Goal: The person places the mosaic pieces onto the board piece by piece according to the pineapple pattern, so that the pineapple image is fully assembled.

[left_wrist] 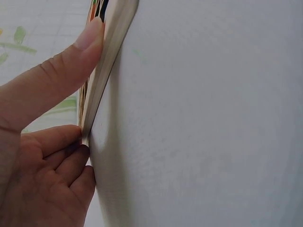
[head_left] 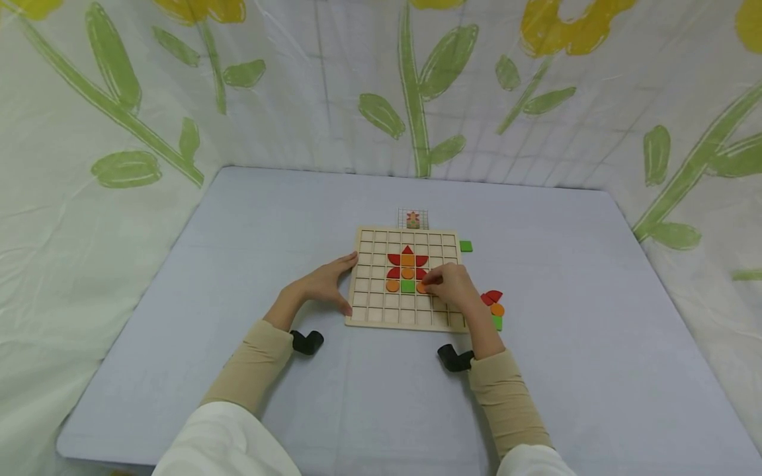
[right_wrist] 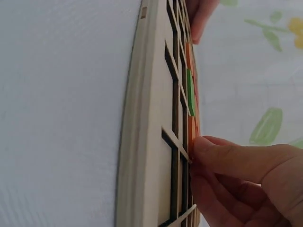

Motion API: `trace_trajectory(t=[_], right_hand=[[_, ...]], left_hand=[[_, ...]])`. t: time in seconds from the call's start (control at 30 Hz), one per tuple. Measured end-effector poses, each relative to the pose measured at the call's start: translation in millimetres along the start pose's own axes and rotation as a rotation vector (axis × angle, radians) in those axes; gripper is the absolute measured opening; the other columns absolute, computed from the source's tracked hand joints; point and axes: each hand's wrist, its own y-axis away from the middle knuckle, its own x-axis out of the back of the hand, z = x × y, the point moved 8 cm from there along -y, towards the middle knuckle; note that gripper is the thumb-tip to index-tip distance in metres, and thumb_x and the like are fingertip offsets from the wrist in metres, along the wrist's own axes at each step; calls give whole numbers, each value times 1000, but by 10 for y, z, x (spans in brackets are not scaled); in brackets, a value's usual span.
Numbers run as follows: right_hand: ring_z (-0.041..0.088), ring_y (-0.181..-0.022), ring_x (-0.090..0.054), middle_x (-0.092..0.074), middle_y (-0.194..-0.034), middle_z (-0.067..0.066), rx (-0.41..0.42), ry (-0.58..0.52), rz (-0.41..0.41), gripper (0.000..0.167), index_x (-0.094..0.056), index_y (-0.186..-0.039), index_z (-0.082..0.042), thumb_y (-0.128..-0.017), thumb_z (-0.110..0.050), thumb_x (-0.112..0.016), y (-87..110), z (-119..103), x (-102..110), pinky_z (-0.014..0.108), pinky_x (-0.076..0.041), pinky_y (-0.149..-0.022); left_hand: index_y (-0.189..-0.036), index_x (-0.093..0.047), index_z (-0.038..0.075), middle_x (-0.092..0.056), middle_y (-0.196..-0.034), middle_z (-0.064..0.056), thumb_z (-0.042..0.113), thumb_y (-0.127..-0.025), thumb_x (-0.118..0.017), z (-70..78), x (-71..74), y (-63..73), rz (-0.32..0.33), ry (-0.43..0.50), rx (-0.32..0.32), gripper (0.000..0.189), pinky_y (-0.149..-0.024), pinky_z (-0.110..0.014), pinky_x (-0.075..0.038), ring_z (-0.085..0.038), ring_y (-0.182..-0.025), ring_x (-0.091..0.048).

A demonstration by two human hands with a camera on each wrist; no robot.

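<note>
A square wooden grid board (head_left: pixel 377 322) lies on the table. In its cells, red, orange and green pieces form a figure. At the board's left edge, my left hand (head_left: pixel 324 283) rests its spread thumb and fingertips against the wooden frame (left_wrist: pixel 106 61). My right hand (head_left: pixel 454 285) reaches over the right side of the board, thumb and fingers pinching an orange disc (head_left: pixel 421 288) at a cell right of the green square (head_left: pixel 407 286). Close up in the right wrist view, the thumb tip touches the orange disc (right_wrist: pixel 191 132) beside the green square (right_wrist: pixel 190 92).
Behind the board stands a small gridded picture card (head_left: pixel 413 219). A green square (head_left: pixel 466 246) lies by the board's right upper edge. Loose red pieces (head_left: pixel 493 297), an orange disc (head_left: pixel 497 309) and a green piece (head_left: pixel 497 322) lie right of my right wrist.
</note>
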Motion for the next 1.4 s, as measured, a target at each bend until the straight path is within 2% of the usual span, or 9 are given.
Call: trace_trajectory(t=[0.1,0.2,0.43,0.57,0.7,0.87,1.03,1.2,1.4], right_hand=[[25,-91,-64,-72,-99,12,24,-21,-1,16,-75,-101,-1,-90,-9,-70,-4,14,48,39,-55,-83],[29,-95,-65,-71,-103,17,28,-42,29,19,-73,-106,2,-91,-9,-67,-16,70,191,41,-54,-85],[41,-118,-54,-57,-125,30,-87,-71,138,45,-51,-133,12,-89,6,-60,-96,396,696,49,-49,-94],[42,-121,-51,-55,-129,30,-102,-65,141,50,-48,-135,12,-86,10,-57,-257,587,837,49,-47,-97],[41,-119,-54,-55,-129,30,-95,-79,116,52,-49,-134,13,-84,10,-59,-397,729,854,48,-45,-99],[41,-121,-52,-54,-132,29,-115,-126,80,53,-48,-137,9,-86,6,-63,-493,823,811,49,-44,-101],[40,-121,-49,-54,-130,28,-137,-80,47,45,-54,-133,6,-90,-2,-65,-527,848,752,48,-42,-102],[38,-112,-55,-59,-120,28,-117,-49,76,37,-59,-124,9,-90,-3,-66,-507,820,748,46,-46,-96],[38,-105,-58,-62,-113,28,-124,-44,143,37,-61,-119,11,-86,-4,-71,-437,832,805,45,-49,-91]], left_hand=[[-151,-18,-7,-10,-161,-17,22,-66,-89,-12,-4,1,-3,-3,5,115,-118,-47,-15,-35,-147,-9],[-152,-18,-6,-10,-161,-17,22,-66,-89,-14,-5,1,-4,-4,6,115,-118,-47,-15,-35,-147,-9],[-152,-17,-5,-9,-162,-15,23,-66,-89,-5,9,-10,-7,0,4,115,-118,-47,-15,-34,-147,-9],[-152,-17,-5,-9,-161,-16,22,-66,-89,0,31,-12,-6,-2,4,115,-118,-47,-15,-35,-147,-9],[-152,-17,-5,-9,-161,-16,21,-67,-89,-1,25,-12,-10,-1,11,115,-118,-47,-14,-35,-147,-9],[-152,-17,-5,-9,-162,-15,22,-67,-90,-17,-10,-12,-12,7,19,115,-118,-46,-14,-34,-147,-8],[-152,-18,-4,-9,-162,-13,23,-66,-90,-37,-33,-11,-10,5,26,116,-118,-45,-13,-32,-148,-8],[-152,-18,-4,-9,-162,-13,22,-66,-90,-45,-25,-15,-5,-2,24,115,-118,-46,-14,-33,-148,-9],[-152,-19,-4,-10,-162,-13,23,-66,-90,-53,-25,-27,-3,-2,24,116,-118,-46,-14,-32,-148,-9]])
